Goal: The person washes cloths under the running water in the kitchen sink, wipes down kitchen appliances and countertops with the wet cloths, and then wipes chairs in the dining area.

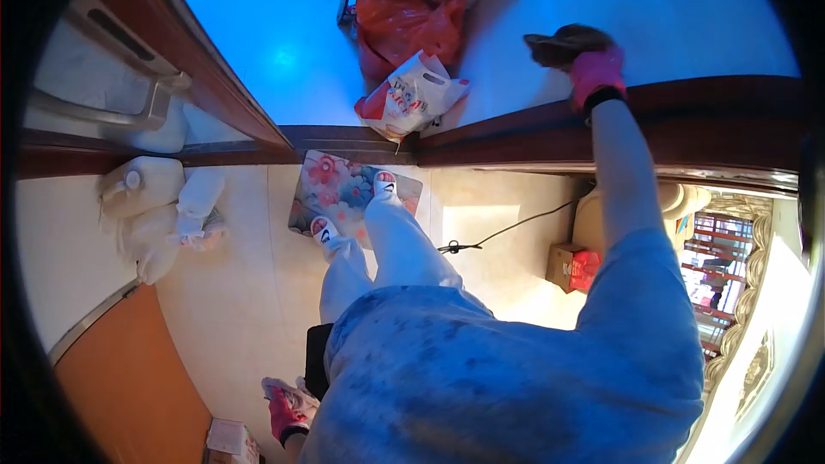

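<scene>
My right hand (pixel 597 73), in a pink glove with a dark cuff, stretches out far to the upper right. Its fingers are closed around a dark brown rag (pixel 567 45), which overlaps a pale, blue-lit surface just above the dark red-brown frame (pixel 713 125). Low on the left, beside my body, hangs my left hand (pixel 288 419), gloved in pink too. A crumpled pale pinkish cloth (pixel 290 397) is bunched in its grip, and part of that hand is hidden by my clothing.
I stand on a floral mat (pixel 331 193) at a doorway sill. Past it sit a red plastic bag (pixel 408 26) and a white carrier bag (pixel 412 99). Plastic jugs (pixel 142 189) stand left, near a door handle (pixel 155 107). A dark cord (pixel 516 225) and a carton (pixel 565 266) are right.
</scene>
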### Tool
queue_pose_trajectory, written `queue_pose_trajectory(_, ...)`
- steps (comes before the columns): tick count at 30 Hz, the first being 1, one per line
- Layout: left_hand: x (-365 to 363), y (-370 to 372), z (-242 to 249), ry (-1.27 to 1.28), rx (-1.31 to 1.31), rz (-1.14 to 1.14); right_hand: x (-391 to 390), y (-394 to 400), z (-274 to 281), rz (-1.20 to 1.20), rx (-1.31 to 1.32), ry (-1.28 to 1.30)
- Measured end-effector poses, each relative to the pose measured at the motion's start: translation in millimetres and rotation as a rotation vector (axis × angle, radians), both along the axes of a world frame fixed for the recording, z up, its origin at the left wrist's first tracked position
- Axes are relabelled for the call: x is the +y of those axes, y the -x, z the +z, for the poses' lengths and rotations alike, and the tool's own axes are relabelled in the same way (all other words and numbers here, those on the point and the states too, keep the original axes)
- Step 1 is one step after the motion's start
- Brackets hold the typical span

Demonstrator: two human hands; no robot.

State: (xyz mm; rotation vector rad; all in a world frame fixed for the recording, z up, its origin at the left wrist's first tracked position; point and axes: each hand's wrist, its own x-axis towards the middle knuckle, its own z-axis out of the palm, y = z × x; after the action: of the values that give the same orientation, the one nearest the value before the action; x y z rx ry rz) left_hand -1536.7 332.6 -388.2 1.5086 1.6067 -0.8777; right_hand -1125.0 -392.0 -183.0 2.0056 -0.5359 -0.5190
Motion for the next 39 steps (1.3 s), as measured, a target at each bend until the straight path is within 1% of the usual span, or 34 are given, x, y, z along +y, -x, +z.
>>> queue_pose_trajectory(1, -2, 4, 5, -0.011, 0.013, 0.007, -2, -2, -17, -0.009, 0.098, 0.012)
queue_pose_trajectory(3, -10, 11, 14, -0.028, 0.035, 0.014, -17, 3, -67, -0.013, 0.120, -0.112)
queue_pose_trajectory(4, -17, 13, 17, -0.040, 0.044, 0.023, -28, 5, -103, -0.027, 0.120, -0.111)
queue_pose_trajectory(5, -25, 13, 20, -0.042, 0.054, 0.025, -35, 4, -129, -0.041, 0.117, -0.109)
queue_pose_trajectory(7, -41, 16, 23, -0.053, 0.079, 0.040, -27, -2, -133, -0.107, 0.323, -0.349)
queue_pose_trajectory(9, -56, 13, 27, -0.052, 0.076, 0.058, -18, -9, -130, -0.135, 0.402, -0.425)
queue_pose_trajectory(10, -63, 10, 29, -0.053, 0.074, 0.067, -14, -16, -119, -0.167, 0.442, -0.451)
queue_pose_trajectory(11, -70, 9, 32, -0.050, 0.074, 0.074, -19, -19, -114, -0.163, 0.441, -0.455)
queue_pose_trajectory(13, -86, 2, 35, -0.043, 0.045, 0.104, -37, -32, -104, -0.026, 0.325, -0.424)
queue_pose_trajectory(14, -94, -1, 38, -0.037, 0.021, 0.125, -47, -43, -97, 0.048, 0.298, -0.332)
queue_pose_trajectory(15, -103, -7, 40, -0.019, -0.031, 0.173, -53, -60, -83, 0.052, 0.270, -0.342)
queue_pose_trajectory(16, -111, -13, 44, 0.011, -0.112, 0.253, -44, -79, -57, 0.005, 0.251, -0.357)
queue_pose_trajectory(17, -116, -19, 49, 0.020, -0.151, 0.284, -62, -90, -66, 0.105, 0.006, -0.369)
queue_pose_trajectory(18, -115, -43, 61, -0.022, 0.061, -0.291, -88, -95, -87, 0.188, -0.169, -0.451)
queue_pose_trajectory(19, -124, -62, 66, -0.093, 0.191, -0.382, -97, -96, -109, 0.253, -0.346, -0.526)
queue_pose_trajectory(20, -133, -81, 72, -0.154, 0.327, -0.463, -82, -87, -115, 0.226, -0.219, -0.459)
queue_pose_trajectory(21, -148, -98, 83, -0.146, 0.225, -0.235, -67, -74, -114, 0.199, -0.100, -0.380)
queue_pose_trajectory(22, -162, -116, 94, -0.146, 0.127, -0.006, -63, -63, -124, 0.140, 0.105, -0.396)
queue_pose_trajectory(23, -168, -121, 101, -0.179, 0.096, 0.070, -63, -46, -143, 0.078, 0.309, -0.399)
queue_pose_trajectory(24, -160, -113, 96, -0.186, 0.079, 0.094, -68, -31, -171, 0.087, 0.313, -0.415)
queue_pose_trajectory(26, -133, -89, 71, -0.162, 0.063, 0.091, -87, -11, -226, 0.206, 0.177, -0.517)
queue_pose_trajectory(27, -127, -77, 64, -0.174, 0.036, 0.132, -94, -10, -237, 0.255, 0.167, -0.603)
queue_pose_trajectory(28, -123, -66, 56, -0.178, 0.021, 0.148, -86, -22, -211, 0.251, 0.308, -0.747)
queue_pose_trajectory(29, -118, -59, 51, -0.177, 0.004, 0.161, -67, -36, -167, 0.074, 0.290, -0.947)
queue_pose_trajectory(30, -113, -56, 50, -0.175, -0.027, 0.188, -59, -42, -150, -0.114, 0.208, -1.377)
queue_pose_trajectory(31, -107, -57, 46, -0.183, 0.080, -0.098, -53, -45, -134, -0.308, 0.118, -1.799)
queue_pose_trajectory(32, -102, -60, 41, -0.195, 0.182, -0.382, -43, -53, -133, -0.316, 0.015, -1.971)
queue_pose_trajectory(33, -91, -50, 22, -0.195, 0.139, -0.355, -31, -61, -133, -0.323, -0.085, -2.144)
queue_pose_trajectory(34, -79, -37, -7, -0.178, 0.118, -0.354, -2, -71, -117, -0.069, -0.072, -2.184)
queue_pose_trajectory(35, -74, -34, -28, -0.162, 0.095, -0.353, 31, -78, -98, -0.072, -0.178, -2.266)
queue_pose_trajectory(36, -80, -47, -11, -0.182, 0.140, -0.332, 68, -79, -77, -0.079, -0.284, -2.348)
queue_pose_trajectory(38, -76, -48, -15, -0.184, 0.070, -0.302, 156, -77, -20, 0.101, -0.445, -2.522)
queue_pose_trajectory(39, -72, -52, -14, -0.184, 0.049, -0.296, 188, -87, -12, 0.328, -0.487, -2.557)
